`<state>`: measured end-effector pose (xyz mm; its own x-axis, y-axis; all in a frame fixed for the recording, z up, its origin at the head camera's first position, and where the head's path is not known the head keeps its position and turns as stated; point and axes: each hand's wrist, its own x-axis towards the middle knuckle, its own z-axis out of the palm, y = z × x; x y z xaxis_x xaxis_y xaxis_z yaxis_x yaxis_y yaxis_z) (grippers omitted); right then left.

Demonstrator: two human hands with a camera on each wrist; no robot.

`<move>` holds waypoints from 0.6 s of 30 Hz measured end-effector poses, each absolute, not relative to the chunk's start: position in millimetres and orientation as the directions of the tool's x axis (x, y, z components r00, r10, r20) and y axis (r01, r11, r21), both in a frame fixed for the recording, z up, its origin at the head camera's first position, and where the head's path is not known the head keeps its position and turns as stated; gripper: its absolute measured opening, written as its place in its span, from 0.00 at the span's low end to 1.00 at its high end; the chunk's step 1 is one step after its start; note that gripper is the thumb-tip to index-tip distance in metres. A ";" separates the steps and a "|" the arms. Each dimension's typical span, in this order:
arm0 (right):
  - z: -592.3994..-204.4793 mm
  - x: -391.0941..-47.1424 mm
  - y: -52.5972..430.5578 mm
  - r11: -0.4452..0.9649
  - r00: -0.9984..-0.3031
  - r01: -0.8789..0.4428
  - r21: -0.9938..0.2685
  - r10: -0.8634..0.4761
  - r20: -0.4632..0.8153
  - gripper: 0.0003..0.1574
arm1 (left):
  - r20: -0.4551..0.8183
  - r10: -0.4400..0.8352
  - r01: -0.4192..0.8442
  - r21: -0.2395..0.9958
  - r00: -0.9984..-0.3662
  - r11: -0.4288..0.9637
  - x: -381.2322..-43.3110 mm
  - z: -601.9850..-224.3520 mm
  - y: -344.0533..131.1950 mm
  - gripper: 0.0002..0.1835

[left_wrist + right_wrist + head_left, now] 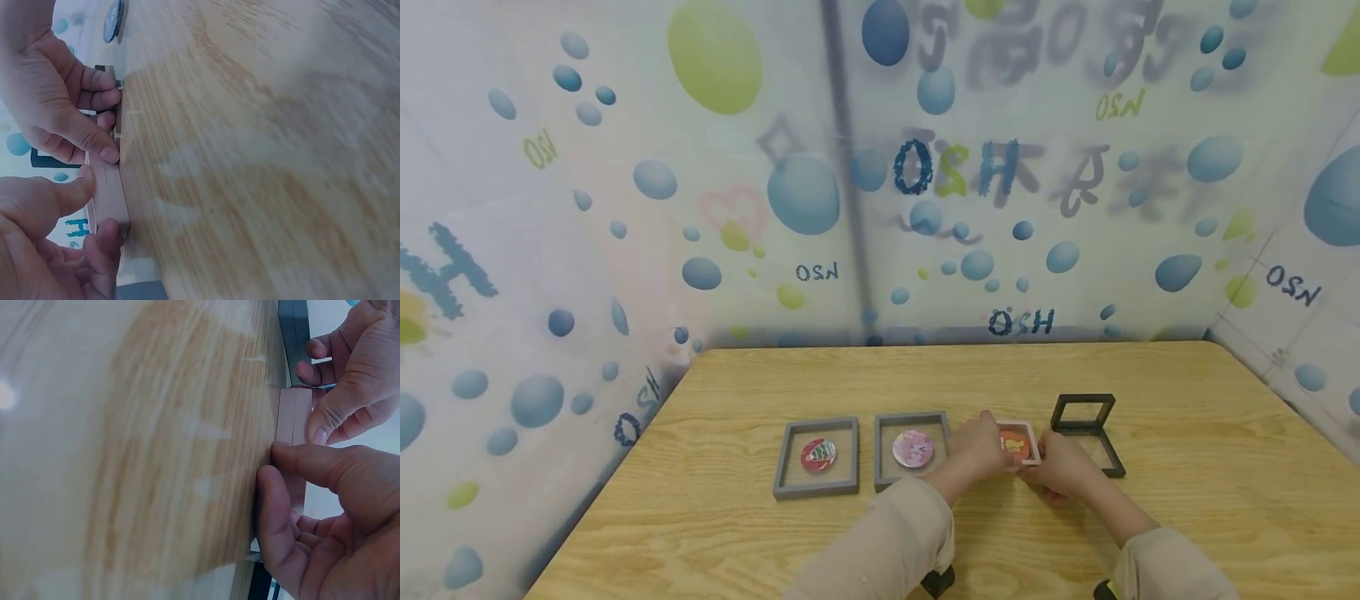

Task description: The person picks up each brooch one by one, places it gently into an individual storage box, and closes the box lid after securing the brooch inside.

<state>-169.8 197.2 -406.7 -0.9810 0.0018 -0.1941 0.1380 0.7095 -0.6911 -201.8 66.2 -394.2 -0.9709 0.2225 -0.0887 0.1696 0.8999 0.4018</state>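
Both hands are at a small pink frame [1034, 446], with a round orange badge [1015, 444] bearing a yellow figure seen inside it. My left hand [977, 450] holds the frame's left side, thumb and fingers against its edge. At the near right corner my right hand [1063, 467] pinches the frame's edge with thumb and forefinger. In the left wrist view the frame's pink side [109, 194] appears close to the tabletop. A seam runs along the pink side [286, 419] in the right wrist view.
Left of the hands, a grey frame [878, 454] holds a pink round badge [913, 448]. Farther left another grey frame [778, 462] holds a red and green badge [818, 454]. A black frame [1112, 458] stands hinged open behind the right hand. All are on a wooden table [737, 550].
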 end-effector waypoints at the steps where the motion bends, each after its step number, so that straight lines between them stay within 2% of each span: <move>1: -406.6 -169.7 197.3 0.710 -0.981 0.138 -0.690 0.001 -0.196 0.18 | -0.086 0.227 0.175 0.398 -0.970 0.900 -201.9 -394.1 65.8 0.30; 6: -405.6 -169.1 197.9 0.709 -0.981 0.128 -0.694 -0.011 -0.193 0.16 | -0.096 0.246 0.196 0.361 -0.964 0.912 -203.8 -390.9 64.5 0.29; 11: -400.4 -166.1 202.6 0.707 -0.978 0.121 -0.697 -0.035 -0.205 0.16 | -0.089 0.277 0.250 0.239 -0.957 0.938 -207.5 -387.1 70.3 0.28; 14: -393.5 -162.9 209.2 0.712 -0.978 0.108 -0.693 -0.050 -0.203 0.16 | -0.042 0.301 0.288 0.194 -0.953 0.938 -205.6 -387.7 79.2 0.24; 18: -383.2 -157.0 224.9 0.740 -0.981 0.069 -0.669 -0.070 -0.179 0.13 | -0.001 0.388 0.377 0.237 -0.922 0.896 -193.4 -385.3 91.6 0.14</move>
